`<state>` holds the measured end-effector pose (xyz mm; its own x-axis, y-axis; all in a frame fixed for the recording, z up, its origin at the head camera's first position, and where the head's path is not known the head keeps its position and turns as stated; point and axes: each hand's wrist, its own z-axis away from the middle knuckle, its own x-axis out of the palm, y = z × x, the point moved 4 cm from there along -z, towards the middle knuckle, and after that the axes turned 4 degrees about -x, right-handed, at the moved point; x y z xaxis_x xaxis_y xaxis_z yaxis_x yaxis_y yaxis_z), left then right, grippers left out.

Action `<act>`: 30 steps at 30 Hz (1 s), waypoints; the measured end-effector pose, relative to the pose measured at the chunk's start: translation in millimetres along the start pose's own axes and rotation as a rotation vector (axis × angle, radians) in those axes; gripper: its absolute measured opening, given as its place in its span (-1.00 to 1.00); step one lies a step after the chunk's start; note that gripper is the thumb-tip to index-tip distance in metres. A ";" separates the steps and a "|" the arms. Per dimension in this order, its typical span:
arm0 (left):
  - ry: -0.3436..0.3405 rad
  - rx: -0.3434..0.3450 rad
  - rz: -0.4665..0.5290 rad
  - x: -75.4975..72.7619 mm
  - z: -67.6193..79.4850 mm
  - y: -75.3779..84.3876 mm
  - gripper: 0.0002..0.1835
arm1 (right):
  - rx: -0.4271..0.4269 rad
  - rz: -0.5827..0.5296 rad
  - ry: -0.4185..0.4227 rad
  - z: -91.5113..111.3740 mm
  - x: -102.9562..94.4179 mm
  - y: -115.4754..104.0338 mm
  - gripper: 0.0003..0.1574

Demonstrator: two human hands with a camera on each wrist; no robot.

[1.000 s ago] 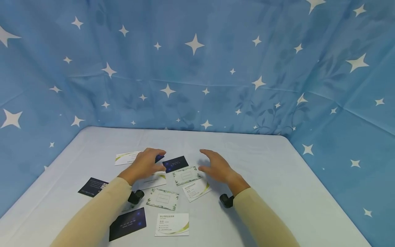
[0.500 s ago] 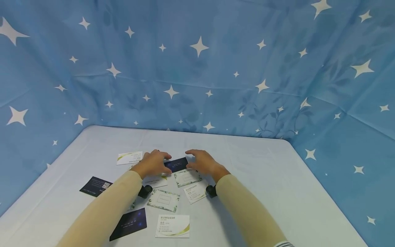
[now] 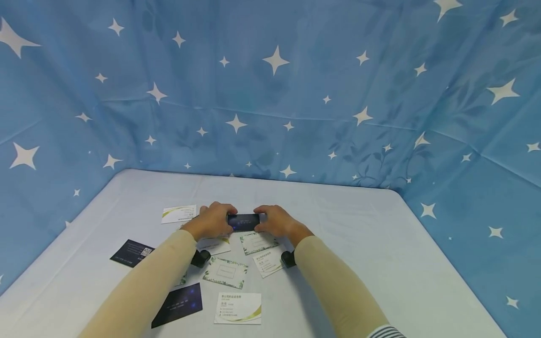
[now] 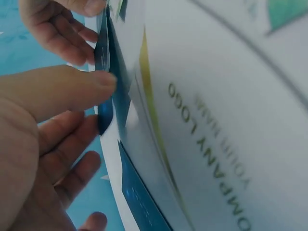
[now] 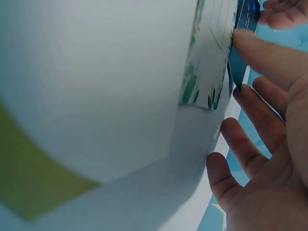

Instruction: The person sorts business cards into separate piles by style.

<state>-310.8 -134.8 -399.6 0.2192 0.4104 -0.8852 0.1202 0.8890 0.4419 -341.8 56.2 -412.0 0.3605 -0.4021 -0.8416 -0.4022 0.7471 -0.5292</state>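
A dark blue business card [image 3: 243,222] is raised on edge at the far middle of the spread of cards, between my two hands. At its left end, my left hand [image 3: 213,220] pinches it; in the left wrist view the thumb lies on the near face of the dark card [image 4: 105,118]. My right hand [image 3: 276,222] pinches the opposite end, and in the right wrist view fingers show behind the dark card [image 5: 237,72]. Just in front lie a leaf-bordered card [image 3: 258,242] and a white card with a gold curve [image 3: 214,245].
Nearer me on the white table [image 3: 380,263] lie another leaf-bordered card [image 3: 226,272], two white cards [image 3: 238,308] [image 3: 268,262] and a dark card [image 3: 179,304]. Further left are a dark card with a QR code [image 3: 132,252] and a white card [image 3: 178,214]. A starry blue curtain [image 3: 270,94] hangs behind.
My right hand has moved left to the dark blue card, and the left hand has moved slightly right onto it. The card has gone from lying flat and angled to raised and level.
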 end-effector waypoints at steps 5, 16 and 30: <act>-0.001 -0.005 0.065 -5.5 -8.8 -2.7 -0.44 | -0.003 -0.005 0.018 -2.6 -3.5 4.3 -0.25; -0.024 0.010 0.092 -9.8 -34.8 -3.2 -0.44 | -0.027 -0.012 0.078 -8.3 -17.3 13.8 -0.32; -0.022 0.037 0.055 -11.4 -63.5 -7.5 -0.45 | 0.026 0.027 0.074 -26.9 -16.5 18.2 -0.35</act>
<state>-375.7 -133.2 -402.1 0.2475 0.4539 -0.8560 0.1432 0.8566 0.4957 -377.7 62.2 -410.6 0.2866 -0.4188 -0.8617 -0.3885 0.7714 -0.5041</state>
